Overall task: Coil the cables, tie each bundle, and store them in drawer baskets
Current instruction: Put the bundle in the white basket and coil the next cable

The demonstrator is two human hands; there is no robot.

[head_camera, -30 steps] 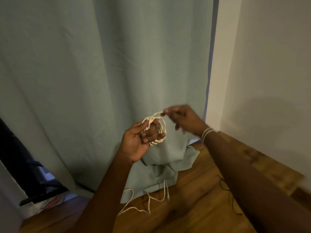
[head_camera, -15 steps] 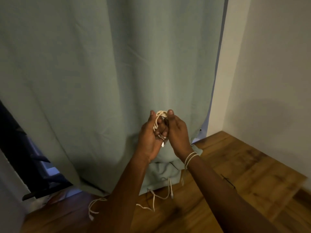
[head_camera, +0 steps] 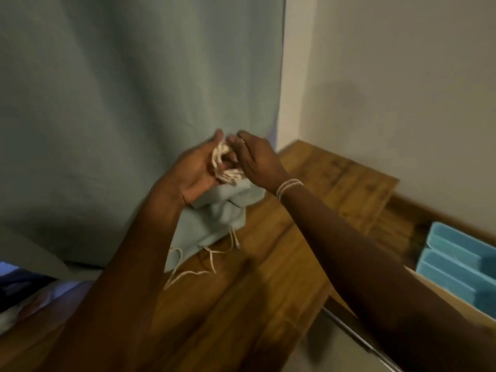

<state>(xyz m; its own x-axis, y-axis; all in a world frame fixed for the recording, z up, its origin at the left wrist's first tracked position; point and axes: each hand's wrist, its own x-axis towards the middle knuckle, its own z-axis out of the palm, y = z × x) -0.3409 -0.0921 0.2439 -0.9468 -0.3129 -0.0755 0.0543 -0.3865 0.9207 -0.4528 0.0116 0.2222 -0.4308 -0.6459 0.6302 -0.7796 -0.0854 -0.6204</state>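
Note:
A small coil of white cable [head_camera: 225, 164] sits between both hands at chest height in front of the curtain. My left hand [head_camera: 200, 170] cups it from the left, palm up, with fingers curled round the loops. From the right, my right hand [head_camera: 255, 163] has its fingertips on the coil and pinches it. Thin bands [head_camera: 288, 187] circle my right wrist. A second white cable [head_camera: 200, 267] lies loose on the wooden floor below. Light blue basket compartments [head_camera: 456, 261] show at the right edge inside an open drawer.
A grey-green curtain [head_camera: 134, 103] hangs at the left and bunches on the wooden floor [head_camera: 308, 224]. A plain wall [head_camera: 402, 89] stands at the right. The drawer's front edge [head_camera: 357, 334] runs along the lower right. Dark clutter [head_camera: 18, 288] lies at the lower left.
The right hand came in from the right and closed on the coil, which is now squeezed smaller between both hands. The view swung right, bringing the blue baskets into sight.

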